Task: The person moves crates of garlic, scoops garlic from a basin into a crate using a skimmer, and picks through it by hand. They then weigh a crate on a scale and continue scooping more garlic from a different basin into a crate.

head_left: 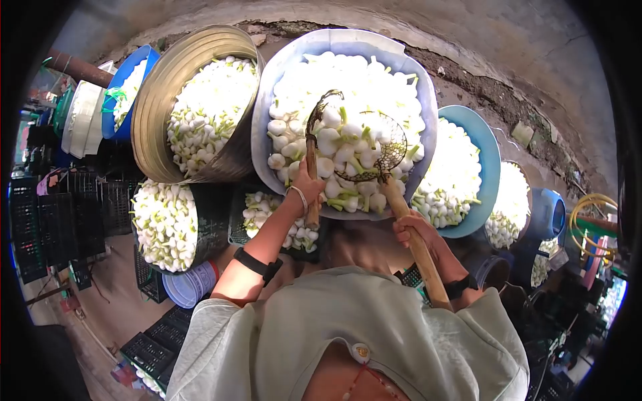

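White bulbs with short green stems (361, 73) fill a large pale tub (261, 120) in front of me. My left hand (309, 186) is closed round the short wooden handle (312, 164) of a tool whose dark curved mesh end (324, 107) lies over the bulbs, left of centre. My right hand (413, 230) grips a thick, long wooden handle (422, 257). At its far end a round wire-mesh scoop (392, 150) rests among the bulbs, right of centre. Some bulbs lie between the two mesh ends.
A ribbed metallic barrel (150, 113) of bulbs leans on the left, with a blue tub (114, 110) beyond it. On the right is a turquoise tub (493, 174). Dark crates (157, 347) and a white-blue bucket (190, 286) stand lower left. A wall (535, 47) runs behind.
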Demonstrator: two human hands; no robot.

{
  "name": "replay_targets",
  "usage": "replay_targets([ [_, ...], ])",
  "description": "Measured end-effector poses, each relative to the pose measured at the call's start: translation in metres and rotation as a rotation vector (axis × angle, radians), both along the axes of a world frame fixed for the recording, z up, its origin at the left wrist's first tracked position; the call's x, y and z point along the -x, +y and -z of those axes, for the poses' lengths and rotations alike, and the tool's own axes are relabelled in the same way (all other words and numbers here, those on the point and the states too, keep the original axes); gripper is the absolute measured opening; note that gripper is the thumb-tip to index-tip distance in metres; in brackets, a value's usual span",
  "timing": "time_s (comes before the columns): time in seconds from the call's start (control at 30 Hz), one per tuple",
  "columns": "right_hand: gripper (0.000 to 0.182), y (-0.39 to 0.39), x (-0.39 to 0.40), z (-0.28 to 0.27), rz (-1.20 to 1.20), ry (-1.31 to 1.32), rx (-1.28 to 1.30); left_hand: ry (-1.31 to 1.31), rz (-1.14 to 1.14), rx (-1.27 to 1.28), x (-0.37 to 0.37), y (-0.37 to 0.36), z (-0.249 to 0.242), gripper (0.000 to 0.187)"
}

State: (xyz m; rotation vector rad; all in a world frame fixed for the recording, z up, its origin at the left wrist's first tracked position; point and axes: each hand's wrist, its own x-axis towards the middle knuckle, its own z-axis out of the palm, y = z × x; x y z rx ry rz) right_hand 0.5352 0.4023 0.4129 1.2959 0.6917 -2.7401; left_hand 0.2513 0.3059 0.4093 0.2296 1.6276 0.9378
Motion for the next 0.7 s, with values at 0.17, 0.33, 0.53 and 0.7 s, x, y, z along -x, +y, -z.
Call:
replay_targets([
  [0.17,0.036,-0.022,-0.008,-0.040,0.047,-0.016,-0.066,0.071,0.046,-0.060,-0.003,-0.012,-0.014,0.082],
  [0.33,0.038,-0.060,-0.011,-0.061,0.103,0.009,-0.072,0.052,0.034,-0.130,-0.009,-0.040,-0.048,0.076],
  [0.53,0.041,-0.134,-0.006,-0.092,0.101,-0.033,-0.173,0.063,-0.010,-0.255,-0.012,-0.111,-0.071,0.079],
  [0.7,0.040,-0.214,0.010,-0.111,0.044,-0.029,-0.213,-0.016,-0.115,-0.312,-0.008,-0.206,-0.081,0.086],
])
